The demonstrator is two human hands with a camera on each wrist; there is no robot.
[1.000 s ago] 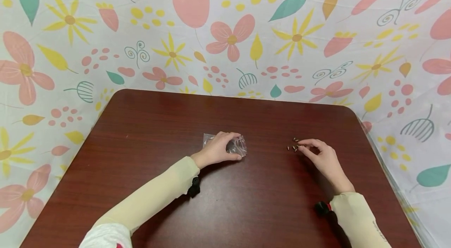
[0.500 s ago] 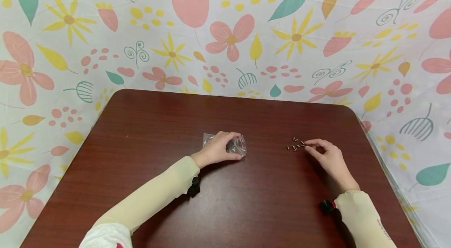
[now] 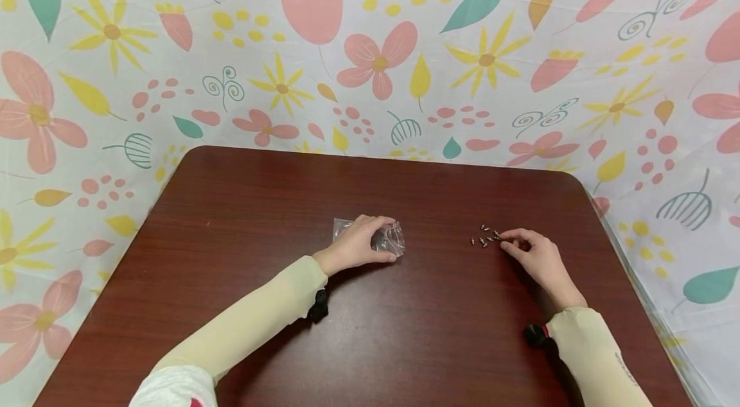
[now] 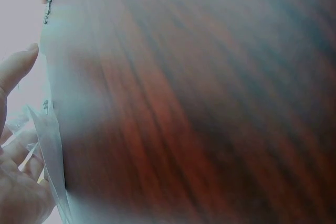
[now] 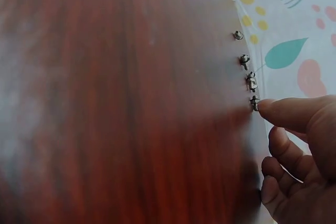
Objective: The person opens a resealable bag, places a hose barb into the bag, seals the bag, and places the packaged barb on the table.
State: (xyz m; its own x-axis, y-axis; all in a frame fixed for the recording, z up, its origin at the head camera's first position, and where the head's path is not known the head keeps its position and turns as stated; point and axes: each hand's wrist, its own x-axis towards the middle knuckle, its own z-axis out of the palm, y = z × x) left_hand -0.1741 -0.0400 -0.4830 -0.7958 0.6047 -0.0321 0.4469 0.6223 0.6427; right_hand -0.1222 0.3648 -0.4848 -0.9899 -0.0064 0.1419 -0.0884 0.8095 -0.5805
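Covering clear bag [image 3: 396, 239] partly: left hand [image 3: 358, 244], spread wide | right hand [image 3: 539, 257]: at metal fitting [image 5: 255, 103], can't tell if pinched

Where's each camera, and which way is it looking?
Head: worn there, facing forward, down at the table; left hand and right hand show.
Left wrist: worn there, facing across the table; left hand close, right hand farther off.
Right wrist: worn there, facing small metal pieces; right hand shows.
Head and right wrist share the metal pieces.
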